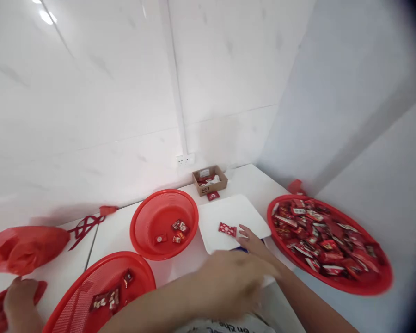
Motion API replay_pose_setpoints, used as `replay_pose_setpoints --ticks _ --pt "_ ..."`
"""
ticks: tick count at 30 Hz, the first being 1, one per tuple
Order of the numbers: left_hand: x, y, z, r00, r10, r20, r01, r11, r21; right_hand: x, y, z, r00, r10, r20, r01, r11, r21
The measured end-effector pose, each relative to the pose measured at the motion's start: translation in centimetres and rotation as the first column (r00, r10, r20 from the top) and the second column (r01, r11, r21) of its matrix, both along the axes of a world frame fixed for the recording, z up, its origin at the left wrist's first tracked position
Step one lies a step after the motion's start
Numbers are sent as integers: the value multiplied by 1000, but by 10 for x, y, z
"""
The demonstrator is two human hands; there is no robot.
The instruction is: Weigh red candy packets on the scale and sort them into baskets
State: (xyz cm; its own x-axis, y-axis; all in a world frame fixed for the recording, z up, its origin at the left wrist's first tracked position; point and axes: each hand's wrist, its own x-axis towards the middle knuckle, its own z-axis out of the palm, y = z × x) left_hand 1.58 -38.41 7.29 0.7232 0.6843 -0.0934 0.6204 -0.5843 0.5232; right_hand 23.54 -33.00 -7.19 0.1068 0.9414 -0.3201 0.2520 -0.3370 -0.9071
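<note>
On a white board or tray [211, 217] lies a small red packet [228, 229] with white dots. My right hand [251, 240] reaches over the board's right edge, its fingers spread and the tips just beside the packet. In front of it, my left hand [232, 282] crosses over my right forearm. Motion smears the left hand, so its fingers and anything in them cannot be made out. Something dark blue shows under the near edge of the board.
A large red basket [377, 277] full of red-wrapped packets stands right. Two red baskets, one farther [138, 231] and one nearer [64, 296], hold a few packets. A small cardboard box [213, 187] sits by the wall. Far left, another person's hand [21, 296] is below a red bag [38, 245].
</note>
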Motion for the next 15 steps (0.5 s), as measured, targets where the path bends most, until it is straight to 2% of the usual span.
replay_pose_setpoints --ticks 2,3,5,7,8,10,11,13,15 --pt "3 14 -9 996 58 75 -59 998 18 6 -4 0 997 -1 76 0 1000 22" --pt "-2 21 -19 988 134 83 -137 990 33 10 -7 0 993 -9 115 3 999 47" --pt "-20 31 -49 950 302 -76 -297 952 74 20 -15 0 981 -50 189 30 994 108" --pt "-41 35 -86 851 459 -255 -429 888 165 31 -24 3 960 -131 246 92 982 163" --pt "-51 36 -104 808 506 -303 -458 862 220 37 -29 4 948 -176 264 127 973 193" --pt "-67 36 -132 738 572 -357 -484 818 310 49 -37 9 916 -262 304 186 949 256" --pt "-74 37 -141 715 587 -379 -481 807 343 55 -41 12 894 -292 341 199 939 282" --pt "-82 42 -151 695 592 -408 -439 799 410 69 -47 16 838 -322 441 198 932 303" --pt "-86 50 -154 684 589 -430 -405 797 448 84 -51 18 787 -332 520 208 936 283"
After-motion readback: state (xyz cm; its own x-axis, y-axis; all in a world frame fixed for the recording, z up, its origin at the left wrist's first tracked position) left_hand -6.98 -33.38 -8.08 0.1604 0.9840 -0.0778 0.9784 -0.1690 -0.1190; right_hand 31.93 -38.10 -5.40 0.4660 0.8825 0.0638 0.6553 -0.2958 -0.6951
